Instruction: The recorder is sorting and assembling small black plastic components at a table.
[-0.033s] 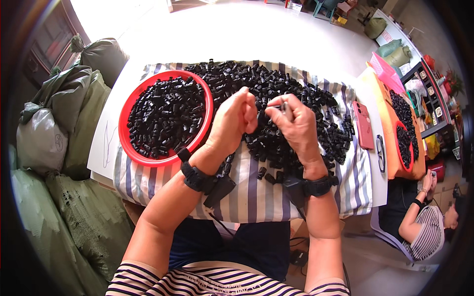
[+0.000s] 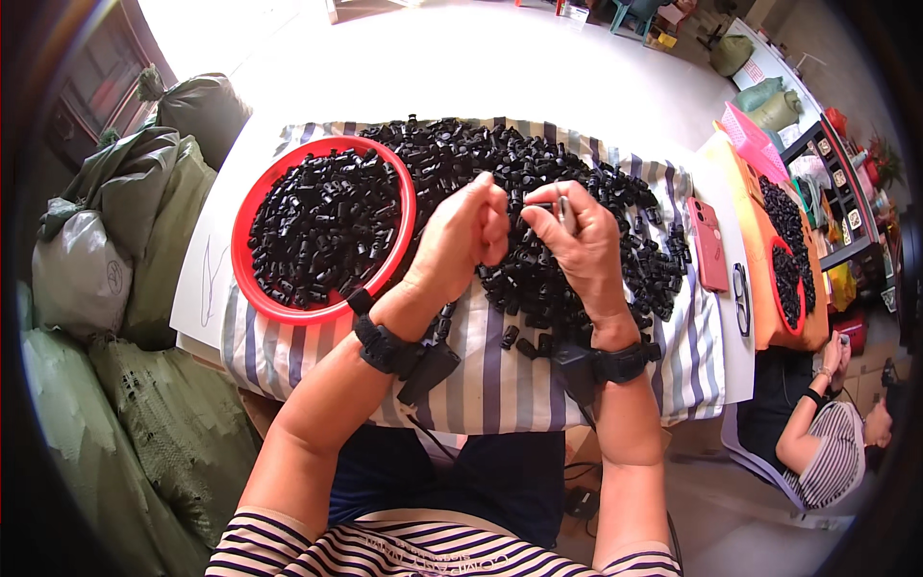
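My left hand (image 2: pixel 460 236) is held over the heap with its fingers curled in. What those fingers hold, if anything, is hidden. Just to its right, my right hand (image 2: pixel 582 240) pinches a small grey, metallic-looking piece (image 2: pixel 567 215) between thumb and fingers; its exact kind does not show. The two hands face each other a short way apart. Beneath and beyond them spreads a heap of small black plastic cylindrical parts (image 2: pixel 519 159). More of the same parts fill a round red basin (image 2: pixel 242 276) left of my left hand.
A striped cloth (image 2: pixel 461 370) covers the table. A pink-red phone (image 2: pixel 709 245) lies by its right edge. Stuffed green sacks (image 2: pixel 154 413) stand at the left. At the right, another person (image 2: pixel 817 442) sits by an orange-topped table (image 2: pixel 745 269) with black parts.
Both hands have shifted very slightly to the right. The grey piece in my right hand sits at a slightly different angle. The heap and basin look the same.
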Demonstrator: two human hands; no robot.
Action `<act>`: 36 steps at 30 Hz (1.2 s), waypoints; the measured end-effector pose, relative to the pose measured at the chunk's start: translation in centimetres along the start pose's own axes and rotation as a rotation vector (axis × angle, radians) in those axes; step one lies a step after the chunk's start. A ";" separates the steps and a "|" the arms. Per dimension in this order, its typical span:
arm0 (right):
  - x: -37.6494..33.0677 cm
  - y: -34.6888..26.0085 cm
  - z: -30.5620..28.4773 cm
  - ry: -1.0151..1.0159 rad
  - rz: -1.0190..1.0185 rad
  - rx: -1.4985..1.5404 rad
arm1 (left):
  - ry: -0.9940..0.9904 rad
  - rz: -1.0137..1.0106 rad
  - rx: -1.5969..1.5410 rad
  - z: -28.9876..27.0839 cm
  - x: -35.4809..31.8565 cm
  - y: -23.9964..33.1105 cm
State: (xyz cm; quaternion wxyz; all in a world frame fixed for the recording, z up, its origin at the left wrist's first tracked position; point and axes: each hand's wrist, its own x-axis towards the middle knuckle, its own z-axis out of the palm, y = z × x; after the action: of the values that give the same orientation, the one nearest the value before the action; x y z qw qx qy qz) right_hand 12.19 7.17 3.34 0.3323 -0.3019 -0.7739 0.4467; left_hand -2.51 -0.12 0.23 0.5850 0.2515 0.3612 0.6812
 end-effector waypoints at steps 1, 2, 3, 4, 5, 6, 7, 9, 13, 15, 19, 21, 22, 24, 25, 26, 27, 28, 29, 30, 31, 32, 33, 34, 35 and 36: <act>-0.1 -0.2 -0.1 0.017 -0.025 0.025 | 0.004 -0.035 0.045 0.4 -0.2 0.0; 0.0 -0.3 0.2 0.013 -0.025 0.027 | -0.070 -0.074 0.015 0.2 -0.1 -0.4; -0.1 -0.3 0.5 0.005 -0.071 0.132 | -0.106 -0.116 0.022 0.6 -0.3 -0.3; -0.1 -0.4 0.6 -0.003 -0.117 0.237 | -0.142 -0.159 0.028 1.0 -0.6 -0.1; -0.1 0.0 0.5 -0.011 -0.140 0.156 | -0.141 -0.160 0.027 1.0 -0.8 -0.2; -0.1 0.2 0.3 -0.010 -0.139 0.154 | -0.157 -0.123 0.085 1.0 -0.9 -0.2; -0.1 0.4 0.2 -0.028 -0.125 0.148 | -0.171 -0.084 0.143 1.1 -0.9 -0.2; 0.0 0.4 0.1 -0.048 -0.112 0.144 | -0.180 -0.055 0.133 1.4 -1.1 0.0; -0.1 -0.1 0.2 -0.004 -0.105 0.230 | -0.207 -0.029 0.063 1.4 -1.0 -0.1; -0.2 -0.2 0.5 0.009 -0.111 0.238 | -0.201 -0.033 0.061 1.4 -1.0 -0.1; -0.2 0.1 0.9 0.092 -0.131 0.255 | -0.190 -0.048 0.071 1.3 -1.0 -0.1; -0.1 0.3 0.7 0.095 -0.110 0.255 | -0.201 -0.054 0.061 1.1 -0.9 -0.3; 0.0 0.4 0.5 0.101 -0.110 0.222 | -0.212 -0.060 0.051 1.1 -0.9 -0.4; 0.0 0.4 0.3 0.105 -0.109 0.190 | -0.173 -0.031 0.092 1.4 -1.0 -0.4; 0.0 0.1 0.1 0.098 -0.099 0.183 | -0.134 0.000 0.134 1.4 -1.1 -0.4; -0.1 0.0 0.1 0.090 -0.089 0.177 | -0.133 0.000 0.134 1.4 -1.2 -0.4; -0.1 0.1 0.2 0.090 -0.091 0.175 | -0.156 -0.004 0.197 1.4 -1.2 -0.4; -0.1 0.2 0.4 0.102 -0.112 0.182 | -0.178 -0.008 0.260 1.4 -1.1 -0.4; -0.1 0.3 0.5 0.114 -0.133 0.190 | -0.202 0.000 0.238 1.3 -1.1 -0.6; -0.1 0.3 0.6 0.115 -0.133 0.189 | -0.203 0.001 0.237 1.2 -1.0 -0.6; 0.0 0.3 0.7 0.117 -0.133 0.176 | -0.205 -0.015 0.220 1.1 -1.0 -0.6; 0.0 0.3 0.7 0.119 -0.133 0.163 | -0.207 -0.031 0.202 1.1 -1.0 -0.6; -0.1 0.3 0.6 0.119 -0.131 0.164 | -0.206 -0.032 0.202 1.2 -1.1 -0.6; 0.0 0.3 0.5 0.114 -0.127 0.153 | -0.222 -0.033 0.160 1.4 -1.2 -0.6; -0.1 0.3 0.4 0.110 -0.123 0.141 | -0.238 -0.034 0.119 1.5 -1.2 -0.6; -0.1 0.1 0.4 0.111 -0.122 0.142 | -0.238 -0.036 0.119 1.5 -1.3 -0.5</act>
State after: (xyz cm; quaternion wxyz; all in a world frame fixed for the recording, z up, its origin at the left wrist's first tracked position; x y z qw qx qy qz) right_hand 11.99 6.89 3.10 0.4217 -0.2544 -0.7376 0.4619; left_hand -0.81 -1.06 0.81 0.6196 0.3584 0.3337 0.6134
